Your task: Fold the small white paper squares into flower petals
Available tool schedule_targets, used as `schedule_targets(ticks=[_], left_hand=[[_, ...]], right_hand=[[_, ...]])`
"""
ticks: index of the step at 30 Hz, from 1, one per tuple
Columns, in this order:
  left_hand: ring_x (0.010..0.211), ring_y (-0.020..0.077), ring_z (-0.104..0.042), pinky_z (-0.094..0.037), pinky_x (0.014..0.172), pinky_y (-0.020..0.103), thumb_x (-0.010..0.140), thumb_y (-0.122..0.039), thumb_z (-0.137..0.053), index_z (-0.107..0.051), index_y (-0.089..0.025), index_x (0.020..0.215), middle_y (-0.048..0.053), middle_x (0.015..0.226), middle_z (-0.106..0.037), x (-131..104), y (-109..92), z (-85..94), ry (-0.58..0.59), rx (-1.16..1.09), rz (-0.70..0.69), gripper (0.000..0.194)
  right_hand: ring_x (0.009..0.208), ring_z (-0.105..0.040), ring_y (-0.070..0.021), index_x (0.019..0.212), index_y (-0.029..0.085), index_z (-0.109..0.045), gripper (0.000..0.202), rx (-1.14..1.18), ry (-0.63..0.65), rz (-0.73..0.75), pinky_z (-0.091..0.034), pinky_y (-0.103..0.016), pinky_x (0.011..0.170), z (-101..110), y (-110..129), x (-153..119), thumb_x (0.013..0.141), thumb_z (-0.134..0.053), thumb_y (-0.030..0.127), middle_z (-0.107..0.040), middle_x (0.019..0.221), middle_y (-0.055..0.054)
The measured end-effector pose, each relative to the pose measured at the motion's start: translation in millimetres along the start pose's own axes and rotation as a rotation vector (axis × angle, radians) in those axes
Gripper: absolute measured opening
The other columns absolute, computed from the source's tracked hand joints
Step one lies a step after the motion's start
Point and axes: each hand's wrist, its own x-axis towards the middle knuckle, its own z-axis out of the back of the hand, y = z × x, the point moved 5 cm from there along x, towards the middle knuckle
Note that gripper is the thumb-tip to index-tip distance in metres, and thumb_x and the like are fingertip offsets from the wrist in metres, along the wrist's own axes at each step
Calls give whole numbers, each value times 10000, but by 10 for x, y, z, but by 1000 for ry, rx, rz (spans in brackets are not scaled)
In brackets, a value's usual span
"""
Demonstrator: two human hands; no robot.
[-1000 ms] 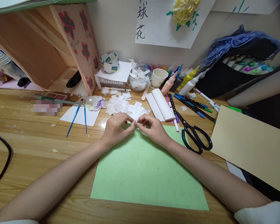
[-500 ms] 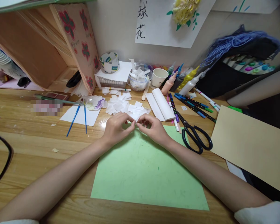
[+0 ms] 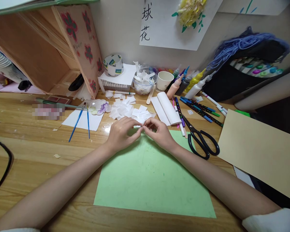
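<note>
My left hand [image 3: 123, 132] and my right hand [image 3: 159, 132] meet fingertip to fingertip over the far edge of a green sheet [image 3: 154, 180]. Thumb and index finger are pinched together on each hand. Whatever lies between the fingertips is too small and hidden to make out. Just beyond my hands, small white paper pieces [image 3: 122, 109] lie in a loose pile. A rolled white paper [image 3: 168, 108] rests to the right of the pile, and black scissors [image 3: 203, 141] lie beside my right forearm.
Behind the pile stand a clear bowl of paper scraps [image 3: 144, 84], a paper cup [image 3: 164, 80] and paint bottles [image 3: 174, 87]. Pens [image 3: 198, 108] lie at the right, near a tan sheet [image 3: 261, 151]. Blue brushes [image 3: 76, 125] rest on white paper at the left.
The fingers of my left hand have shifted slightly, its thumb and fingertips moving a little to the right against my right hand. The objects on the table look unchanged.
</note>
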Motion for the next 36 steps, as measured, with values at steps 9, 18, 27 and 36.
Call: schedule_targets(ticks=[9,18,27,36], left_hand=[[747,151,-594,-446,683,285,843,-220,-537,-610,-185,826,27,780,-674,17,5,13,-5,32,32,83],[643,114,-502,-397,589,248,821,-172,-504,-505,-184,772,-8,708,-559,34,58,81,-100,-8,199,50],[705,145,-502,-416,639,281,859,-210,-447,-464,-204,778,3,746,-523,-47,338,166,-323,20,486,83],[1126,266,-394,-332,954,445,827,-378,-550,-475,-213,1142,109,1183,-438,52,74,49,-4,80,194,363]], right_hand=[[676,-499,-127,774,188,-549,49,1,12,-10,-394,-260,620,-7,17,1,803,-544,227,-549,734,3],[710,-524,-139,753,201,-475,48,51,-54,-27,-407,-274,660,28,-12,-10,792,-503,189,-533,747,6],[707,-536,-141,741,208,-449,65,73,-81,-54,-407,-272,646,44,-40,-3,788,-483,180,-527,740,12],[705,-523,-139,761,205,-471,60,25,-28,-25,-407,-273,648,10,-33,-4,810,-504,202,-526,748,10]])
